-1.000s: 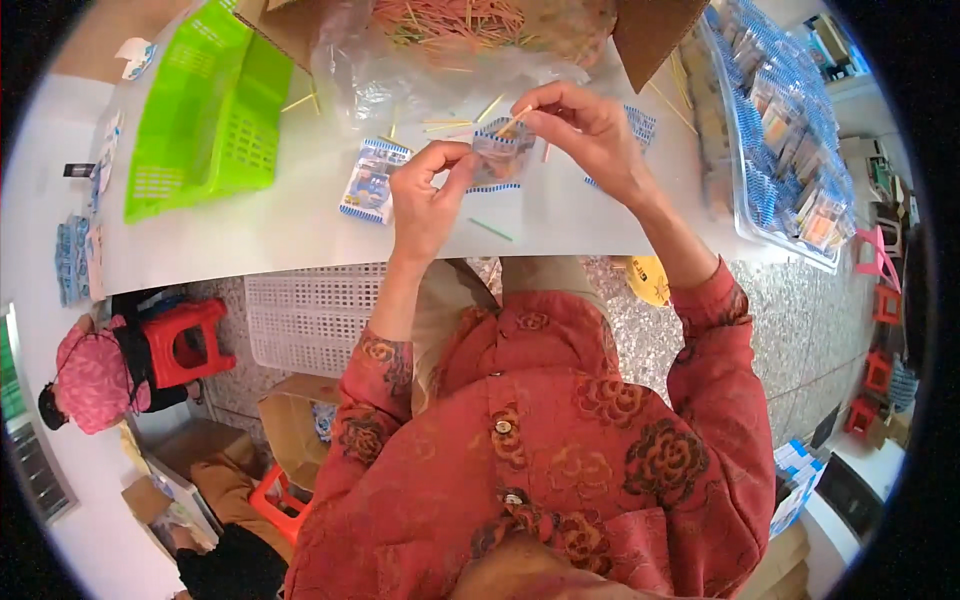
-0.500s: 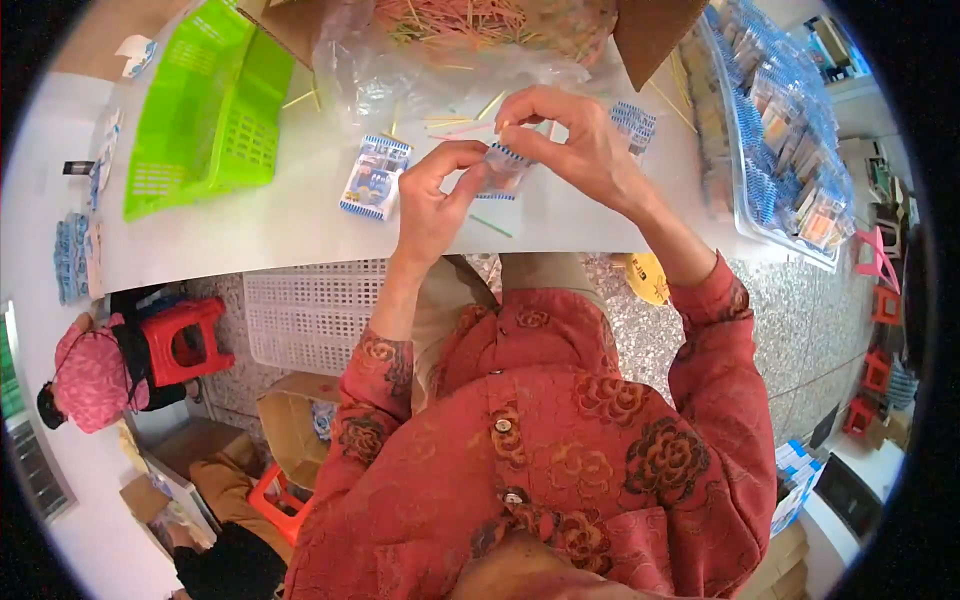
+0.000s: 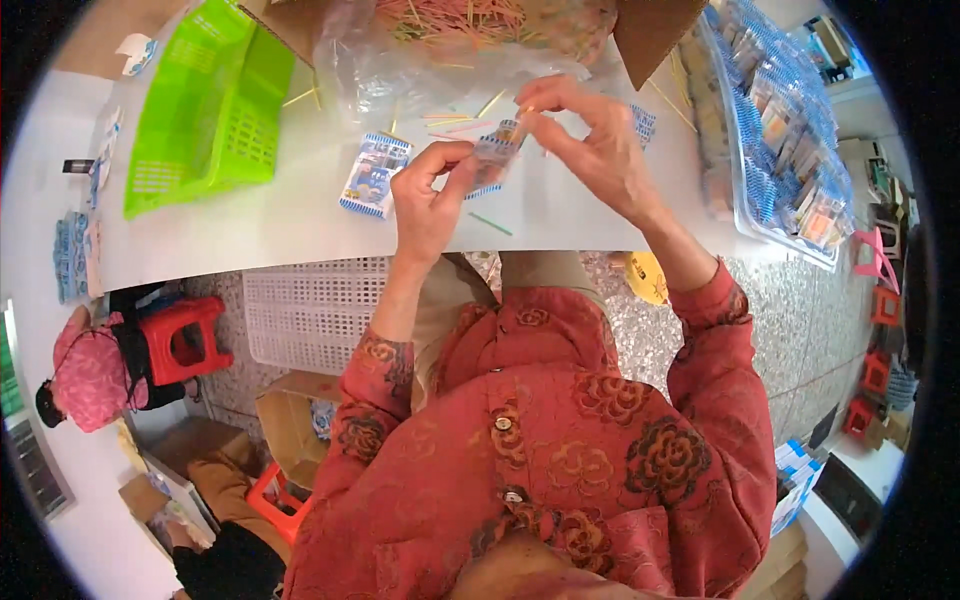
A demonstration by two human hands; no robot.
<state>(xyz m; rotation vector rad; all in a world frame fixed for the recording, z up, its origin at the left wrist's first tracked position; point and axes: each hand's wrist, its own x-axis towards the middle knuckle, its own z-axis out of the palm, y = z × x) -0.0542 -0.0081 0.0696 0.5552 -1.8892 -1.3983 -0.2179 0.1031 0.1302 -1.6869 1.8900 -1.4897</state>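
Note:
My left hand [image 3: 432, 190] pinches a small clear packet [image 3: 492, 157] with blue-striped ends, raised just above the table and tilted. My right hand [image 3: 590, 140] has its thumb and forefinger closed at the packet's upper right corner. Whatever sits between those fingertips is too small to make out. Left of my left hand lies a flat blue-and-white packet [image 3: 376, 175]. Another blue-striped packet [image 3: 643, 122] shows partly behind my right hand. A thin green stick [image 3: 490, 224] rests near the table's front edge, and several yellow and pink sticks lie beyond the packet.
At the far side a cardboard box [image 3: 655, 40] holds a clear plastic bag [image 3: 350, 75] and many coloured sticks [image 3: 450, 18]. A green basket [image 3: 200, 150] stands left. On the right a plastic tub [image 3: 745, 200] is heaped with blue packets. Below the table is a white crate [image 3: 310, 315].
The packet has tilted upward at its right end, showing more of itself. My right hand has shifted slightly up and right, and its fingers have spread a little from my left hand.

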